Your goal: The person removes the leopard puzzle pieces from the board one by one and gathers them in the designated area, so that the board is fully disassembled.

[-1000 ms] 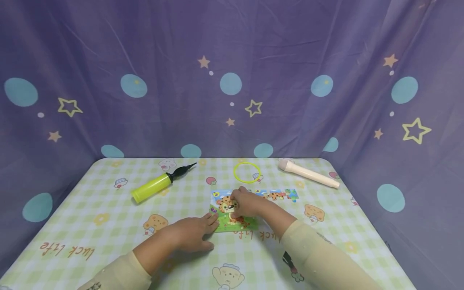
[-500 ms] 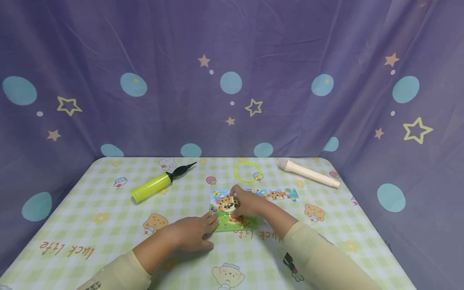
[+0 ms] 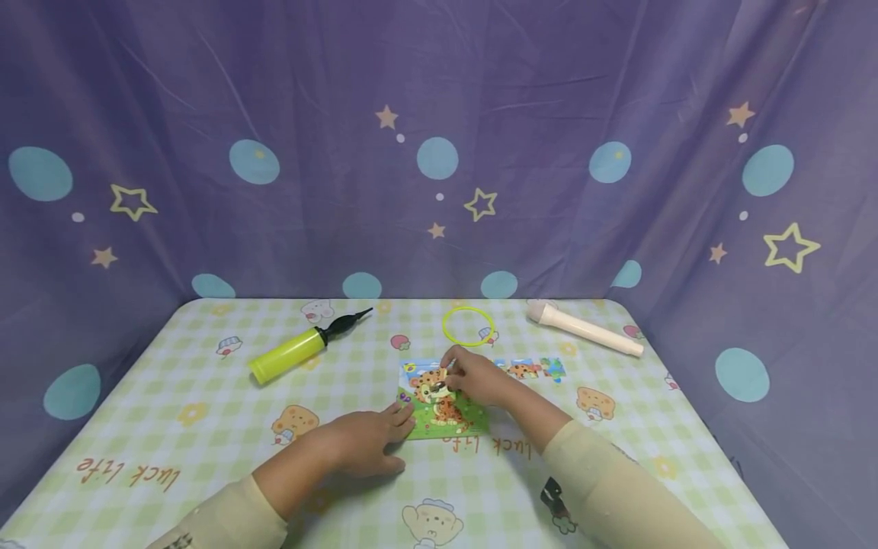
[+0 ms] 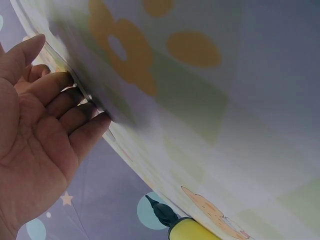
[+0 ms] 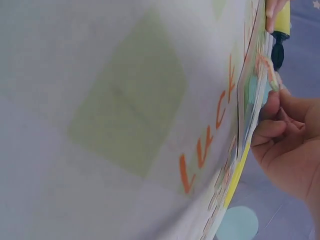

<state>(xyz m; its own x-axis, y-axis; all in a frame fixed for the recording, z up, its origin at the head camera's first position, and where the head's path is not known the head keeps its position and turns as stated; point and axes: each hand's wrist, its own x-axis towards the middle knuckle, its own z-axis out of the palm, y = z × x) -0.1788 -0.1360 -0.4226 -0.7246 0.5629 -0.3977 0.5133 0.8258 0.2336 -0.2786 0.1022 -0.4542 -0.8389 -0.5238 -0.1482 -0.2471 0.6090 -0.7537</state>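
Note:
A jigsaw puzzle (image 3: 442, 427) with a cartoon leopard on green grass lies flat at the middle of the table. My left hand (image 3: 366, 442) rests at its left side, the fingertips touching the edge and the fingers loosely extended. Over the upper right part of the picture is my right hand (image 3: 480, 379). Between its thumb and index finger it pinches a small puzzle piece (image 5: 272, 75), seen edge-on and tilted up in the right wrist view. Behind that hand, a row of loose puzzle pieces (image 3: 523, 369) runs to the right, partly hidden.
A yellow-green hand pump (image 3: 288, 355) with a black nozzle lies at the back left. Behind the puzzle is a yellow ring (image 3: 444, 329). A pale microphone-shaped stick (image 3: 590, 328) lies at the back right. A patterned curtain (image 3: 439, 76) closes off the table's back and sides.
My right hand has drawn back slightly to the right off the leopard's face, so more of the picture shows, with the piece still in its fingers. My left hand stays in place.

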